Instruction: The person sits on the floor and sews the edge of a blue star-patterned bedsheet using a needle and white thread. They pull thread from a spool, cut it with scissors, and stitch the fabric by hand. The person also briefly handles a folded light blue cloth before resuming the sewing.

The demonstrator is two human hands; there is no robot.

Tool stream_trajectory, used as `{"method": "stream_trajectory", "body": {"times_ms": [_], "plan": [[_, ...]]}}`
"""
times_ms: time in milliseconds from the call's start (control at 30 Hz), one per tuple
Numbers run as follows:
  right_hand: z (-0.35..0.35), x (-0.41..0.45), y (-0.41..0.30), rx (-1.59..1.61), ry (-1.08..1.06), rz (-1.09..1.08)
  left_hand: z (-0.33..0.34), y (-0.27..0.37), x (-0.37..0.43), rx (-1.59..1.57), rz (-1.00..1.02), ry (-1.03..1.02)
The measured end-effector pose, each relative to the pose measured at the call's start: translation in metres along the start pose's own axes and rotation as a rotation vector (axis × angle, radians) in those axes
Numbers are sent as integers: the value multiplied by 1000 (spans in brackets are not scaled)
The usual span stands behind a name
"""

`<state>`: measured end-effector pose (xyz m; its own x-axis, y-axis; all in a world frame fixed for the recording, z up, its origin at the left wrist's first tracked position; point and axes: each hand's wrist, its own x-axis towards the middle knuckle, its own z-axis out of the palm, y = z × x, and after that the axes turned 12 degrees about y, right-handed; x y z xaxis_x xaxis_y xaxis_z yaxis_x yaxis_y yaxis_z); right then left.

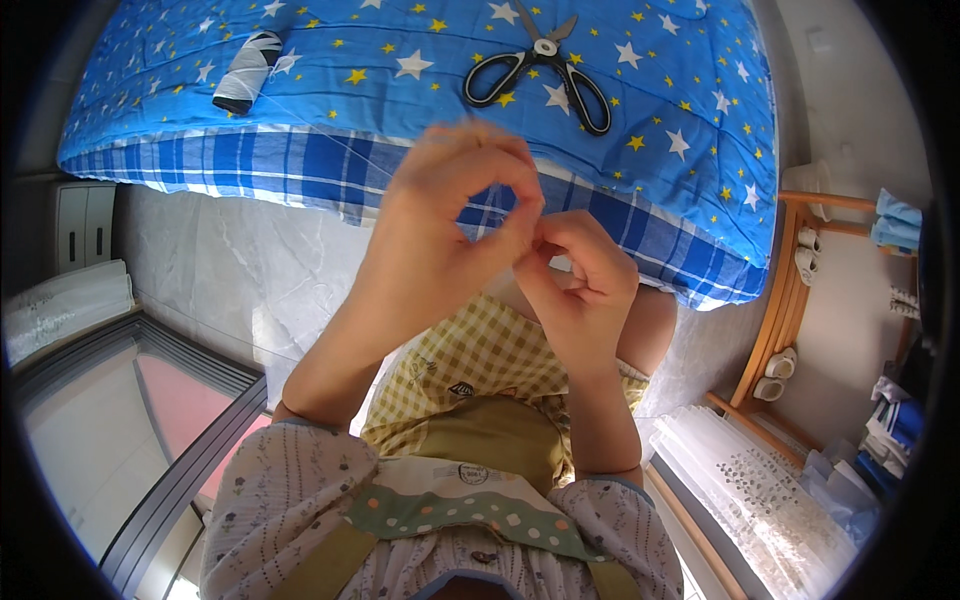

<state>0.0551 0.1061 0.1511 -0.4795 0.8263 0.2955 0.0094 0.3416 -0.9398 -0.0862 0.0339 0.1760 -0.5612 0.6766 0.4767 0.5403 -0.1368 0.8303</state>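
Observation:
My left hand (457,202) and my right hand (574,277) meet above the bed's edge, each with thumb and index fingertips pinched together. A thin white thread (330,137) runs from a spool of white thread (249,73) on the star-patterned quilt to my left hand. Whatever lies between the fingertips is too small to tell; a needle cannot be made out. Beyond my hands, scissors with black handles (546,49) lie on the quilt with their blades apart.
The bed (420,60) has a blue quilt over a checked sheet. Below it are my lap and a checked apron (480,352). A wooden shoe rack (780,307) stands at right, a white cabinet (86,225) at left, and a dark-framed glass door (187,465) at lower left.

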Motion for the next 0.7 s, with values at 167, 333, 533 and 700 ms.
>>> {"method": "stream_trajectory", "body": {"times_ms": [167,333,533,700], "plan": [[-2,4,-8,-224,50,-51,-18,5,2,-555,-422,207],[-21,15,-12,-362,145,-200,-54,-20,-11,-519,-412,399],[-49,31,-17,-440,429,-332,-91,-57,-39,-391,-450,506],[-53,36,-10,-13,539,-177,-92,-84,-34,-484,-582,533]]}}
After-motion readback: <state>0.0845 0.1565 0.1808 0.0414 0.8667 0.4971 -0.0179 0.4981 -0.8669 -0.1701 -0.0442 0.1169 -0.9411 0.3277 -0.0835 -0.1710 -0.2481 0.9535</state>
